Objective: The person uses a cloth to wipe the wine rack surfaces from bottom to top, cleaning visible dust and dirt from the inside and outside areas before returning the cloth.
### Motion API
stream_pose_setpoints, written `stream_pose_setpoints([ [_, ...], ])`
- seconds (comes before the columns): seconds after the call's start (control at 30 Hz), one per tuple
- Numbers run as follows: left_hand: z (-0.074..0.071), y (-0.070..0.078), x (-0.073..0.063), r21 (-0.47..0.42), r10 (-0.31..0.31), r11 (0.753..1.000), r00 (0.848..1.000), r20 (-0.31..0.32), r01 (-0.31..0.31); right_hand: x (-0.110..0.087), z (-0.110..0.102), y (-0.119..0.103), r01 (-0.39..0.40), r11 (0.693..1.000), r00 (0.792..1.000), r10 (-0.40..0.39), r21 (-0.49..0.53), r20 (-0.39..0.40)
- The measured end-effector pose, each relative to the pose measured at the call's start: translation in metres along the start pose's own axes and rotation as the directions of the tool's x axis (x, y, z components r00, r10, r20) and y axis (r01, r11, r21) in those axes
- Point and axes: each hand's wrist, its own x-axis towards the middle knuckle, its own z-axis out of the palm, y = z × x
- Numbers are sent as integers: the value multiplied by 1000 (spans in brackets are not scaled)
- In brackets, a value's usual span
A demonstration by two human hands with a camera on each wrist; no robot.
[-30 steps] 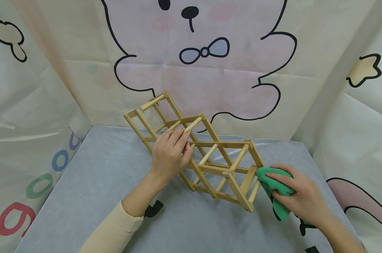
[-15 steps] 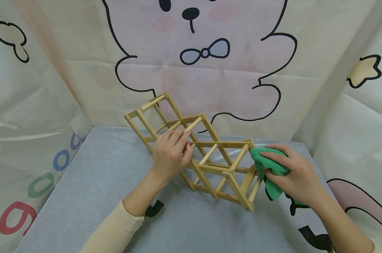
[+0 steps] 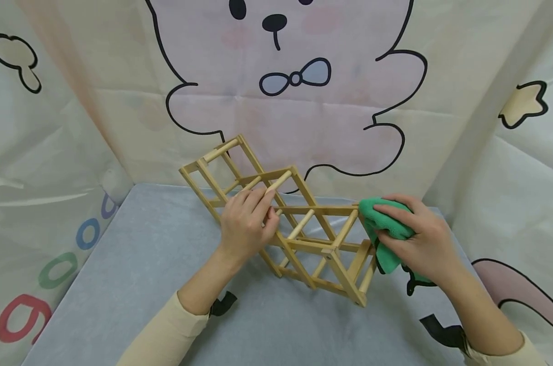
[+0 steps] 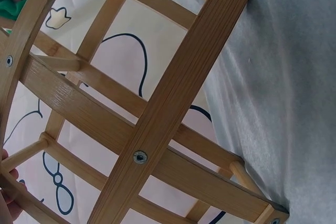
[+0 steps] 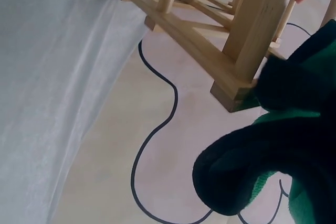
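A folding wooden lattice rack of slats and round dowels stands tilted on the table in the head view. My left hand grips it from above at a middle dowel. At the rack's right end my right hand holds a bunched green cloth against the upper corner. Screw heads show on the crossing slats in the left wrist view. Dark folds of the cloth hang beside a rack corner in the right wrist view, and the right hand's fingers are hidden there.
A grey-blue cloth covers the table. Behind it hangs a pale sheet printed with a cartoon animal, and similar printed sheets close off both sides. Black straps hang at the wrists.
My right hand has moved the green cloth up along the rack's right end edge to its upper corner. The left hand and the rack have stayed in place.
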Motion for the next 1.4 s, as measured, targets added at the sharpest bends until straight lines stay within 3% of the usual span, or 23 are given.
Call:
stream_pose_setpoints([
  [0.13,-1,0,-1,0,-1,1000,1000,7,1,3,4,-4,23,1000,1000,-24,21,16],
  [0.43,-1,0,-1,-7,-16,1000,1000,20,17,0,15,-25,192,979,981,-192,69,4],
  [0.83,-2,1,1,-1,-22,1000,999,36,22,-16,7,-57,251,963,964,-258,100,65],
  [1.23,-1,0,1,-2,-20,1000,999,29,20,-43,4,-55,306,950,947,-310,53,80],
  [1.4,0,0,1,-3,-16,1000,1000,21,16,-62,0,-52,273,961,953,-277,53,124],
])
